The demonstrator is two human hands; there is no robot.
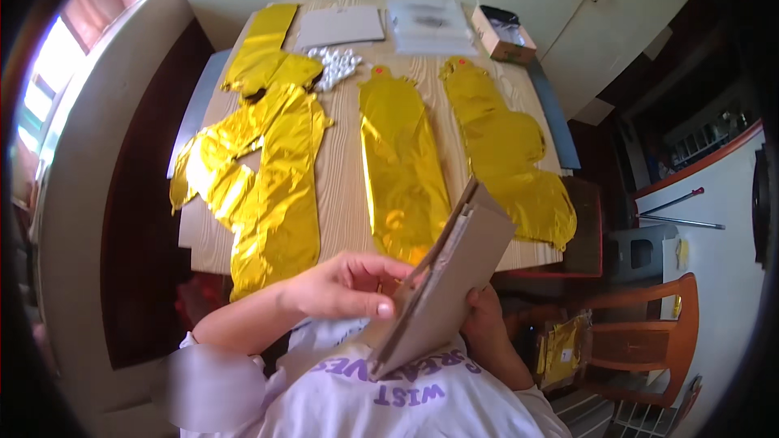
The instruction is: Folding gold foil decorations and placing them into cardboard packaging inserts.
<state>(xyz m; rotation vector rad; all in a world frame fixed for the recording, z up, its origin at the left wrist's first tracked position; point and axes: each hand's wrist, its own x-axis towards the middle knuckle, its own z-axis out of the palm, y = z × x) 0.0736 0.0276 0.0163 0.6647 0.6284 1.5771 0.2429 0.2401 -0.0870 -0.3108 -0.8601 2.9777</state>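
Note:
In front of my chest a brown folded piece of flat cardboard (458, 264) stands tilted, its upper end leaning right. My right hand (484, 316) grips it by the right side, most fingers hidden behind it. At its left edge is my left hand (349, 285), palm side toward the cardboard, thumb apart from the fingers, and fingertips reaching the open layered edge. Beyond, on the wooden table (341, 170), flat gold foil balloons lie uninflated: a large one (276, 186) at the left, a long one (402, 154) in the middle, and a curved one (507, 146) at the right.
At the far side lie a grey flat board (341, 28), clear plastic bags (430, 26), small white pieces (334, 66) and an open cardboard box (505, 34). Another gold foil piece (266, 49) is far left. A wooden chair (641, 341) with a gold package (561, 349) stands lower right.

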